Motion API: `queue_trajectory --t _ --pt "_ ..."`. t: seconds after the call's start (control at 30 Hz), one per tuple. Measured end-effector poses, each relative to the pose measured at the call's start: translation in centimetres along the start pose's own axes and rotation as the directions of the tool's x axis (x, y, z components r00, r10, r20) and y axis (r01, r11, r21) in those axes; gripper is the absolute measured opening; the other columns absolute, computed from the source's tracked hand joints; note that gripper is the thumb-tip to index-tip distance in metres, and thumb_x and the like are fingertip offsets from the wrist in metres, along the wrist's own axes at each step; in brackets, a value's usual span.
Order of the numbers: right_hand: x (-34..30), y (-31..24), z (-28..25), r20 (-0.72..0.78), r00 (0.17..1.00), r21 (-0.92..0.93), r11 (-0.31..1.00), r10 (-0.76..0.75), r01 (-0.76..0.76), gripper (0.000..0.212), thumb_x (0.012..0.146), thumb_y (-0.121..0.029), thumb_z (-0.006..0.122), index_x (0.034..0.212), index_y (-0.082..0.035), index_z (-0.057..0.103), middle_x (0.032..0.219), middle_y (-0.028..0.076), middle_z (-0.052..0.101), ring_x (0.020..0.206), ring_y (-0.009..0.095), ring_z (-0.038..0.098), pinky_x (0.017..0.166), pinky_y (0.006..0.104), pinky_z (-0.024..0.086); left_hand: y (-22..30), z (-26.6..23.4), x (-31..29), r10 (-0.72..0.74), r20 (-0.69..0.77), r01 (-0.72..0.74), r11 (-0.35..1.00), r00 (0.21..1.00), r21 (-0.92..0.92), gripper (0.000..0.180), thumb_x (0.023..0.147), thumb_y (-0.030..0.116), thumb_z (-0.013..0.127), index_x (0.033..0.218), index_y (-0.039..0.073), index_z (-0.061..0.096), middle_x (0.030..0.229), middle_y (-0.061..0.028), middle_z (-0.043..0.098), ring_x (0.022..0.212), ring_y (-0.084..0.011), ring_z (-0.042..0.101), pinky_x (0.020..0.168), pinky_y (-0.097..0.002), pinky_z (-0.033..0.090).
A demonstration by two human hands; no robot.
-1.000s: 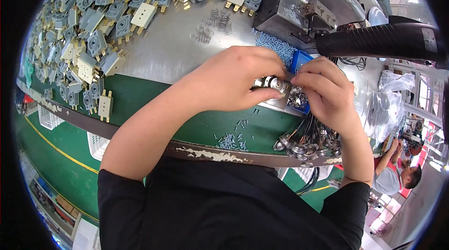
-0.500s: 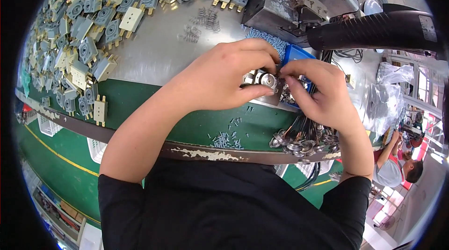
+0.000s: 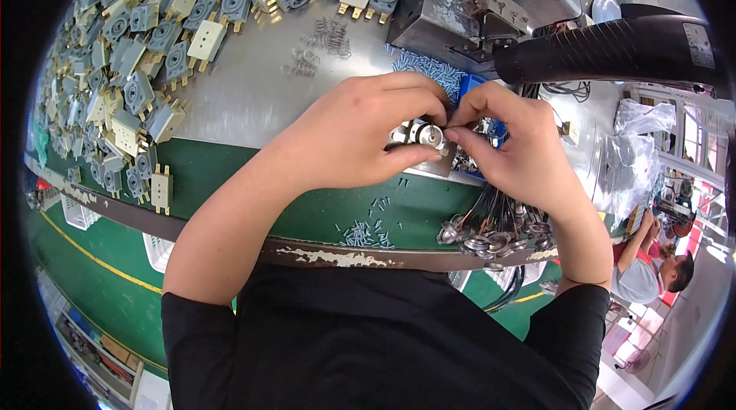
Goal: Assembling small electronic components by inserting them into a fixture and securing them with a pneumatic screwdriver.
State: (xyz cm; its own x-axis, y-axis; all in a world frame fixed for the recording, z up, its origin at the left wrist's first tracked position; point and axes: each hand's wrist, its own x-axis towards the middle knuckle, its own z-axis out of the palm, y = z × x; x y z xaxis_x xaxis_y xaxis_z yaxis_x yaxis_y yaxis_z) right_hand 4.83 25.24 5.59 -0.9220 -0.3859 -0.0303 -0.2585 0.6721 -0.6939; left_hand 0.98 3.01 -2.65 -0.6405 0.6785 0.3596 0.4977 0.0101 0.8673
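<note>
My left hand [image 3: 364, 130] is closed around a small metal assembly [image 3: 429, 135] with a round silver end and a dark ring, gripping it between thumb and fingers. My right hand [image 3: 525, 149] meets it from the right, thumb and forefinger pinched at the silver end. Whatever sits between those right fingertips is too small and hidden to name. Below the hands, a loose pile of small screws [image 3: 366, 237] lies on the green mat [image 3: 322, 207]. Under my right hand is a bundle of round metal discs on thin wires [image 3: 494, 241].
Many grey and cream socket-like blocks [image 3: 138, 92] with metal tabs cover the left of the metal worktop [image 3: 238, 95]. Springs [image 3: 330, 36], bluish screws [image 3: 425, 66] and a blue bin [image 3: 469, 84] lie beyond my hands. A black-handled tool [image 3: 606, 49] juts in from the right; another person [image 3: 652, 276] sits farther off.
The right thumb and forefinger have come closer to the silver end of the assembly. The left hand keeps its hold, and the whole view has shifted slightly.
</note>
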Motion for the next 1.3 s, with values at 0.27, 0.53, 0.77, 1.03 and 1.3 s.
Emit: queue_trajectory --t 0.27,0.53,0.77,1.03,1.3 --pt "-1.6 1.5 -1.1 -0.192 0.909 -0.369 0.885 -0.371 0.283 0.024 0.081 -0.006 0.086 0.086 -0.002 0.063 0.071 0.01 0.064 0.063 0.023 0.063 0.059 0.0328 0.049 -0.8 0.0 0.0 0.088 0.017 -0.089 0.994 0.996 0.066 0.033 0.08 0.009 0.085 0.111 0.004 0.076 0.115 -0.0125 0.077 0.104 -0.0333 0.074 0.09 -0.0418 0.059" --pt "0.8 4.1 -6.9 -0.646 0.762 0.471 0.763 -0.045 0.444 0.1 0.099 -0.069 0.058 0.165 -0.003 0.024 0.157 0.027 0.047 0.15 0.045 0.04 0.127 0.0592 0.026 -0.2 -0.3 0.5 0.049 0.053 -0.054 0.994 0.997 0.094 0.031 0.08 0.012 0.085 0.109 0.005 0.077 0.115 -0.0114 0.078 0.105 -0.0321 0.075 0.091 -0.0418 0.06" --pt "5.5 3.8 -7.3 -0.273 0.859 0.716 0.504 -0.434 0.483 0.116 0.088 -0.093 0.041 0.155 0.001 0.036 0.115 0.018 0.065 0.107 0.036 0.066 0.099 0.0511 0.05 0.1 -0.1 0.5 0.027 0.05 -0.032 0.996 0.998 0.088 0.032 0.079 0.013 0.086 0.109 0.005 0.077 0.114 -0.0121 0.077 0.108 -0.0326 0.074 0.092 -0.0421 0.06" --pt "6.2 1.0 -9.2 -0.505 0.734 0.355 0.666 -0.453 0.656 0.105 0.089 -0.097 0.024 0.122 -0.003 0.055 0.092 0.01 0.056 0.077 0.022 0.056 0.075 0.0417 0.047 0.0 -0.3 0.6 0.034 0.057 -0.038 0.997 0.998 0.074 0.032 0.078 0.01 0.086 0.108 0.005 0.076 0.113 -0.0117 0.077 0.106 -0.0322 0.075 0.09 -0.0432 0.06" --pt "6.9 0.3 -7.4 -0.593 0.735 0.499 0.566 -0.329 0.656 0.104 0.088 -0.098 0.022 0.111 -0.003 0.056 0.093 0.009 0.053 0.078 0.022 0.054 0.075 0.0417 0.044 0.1 -0.4 0.8 0.01 0.068 -0.015 0.998 0.998 0.062 0.032 0.078 0.01 0.086 0.108 0.005 0.076 0.113 -0.011 0.077 0.105 -0.0317 0.075 0.09 -0.0425 0.06"
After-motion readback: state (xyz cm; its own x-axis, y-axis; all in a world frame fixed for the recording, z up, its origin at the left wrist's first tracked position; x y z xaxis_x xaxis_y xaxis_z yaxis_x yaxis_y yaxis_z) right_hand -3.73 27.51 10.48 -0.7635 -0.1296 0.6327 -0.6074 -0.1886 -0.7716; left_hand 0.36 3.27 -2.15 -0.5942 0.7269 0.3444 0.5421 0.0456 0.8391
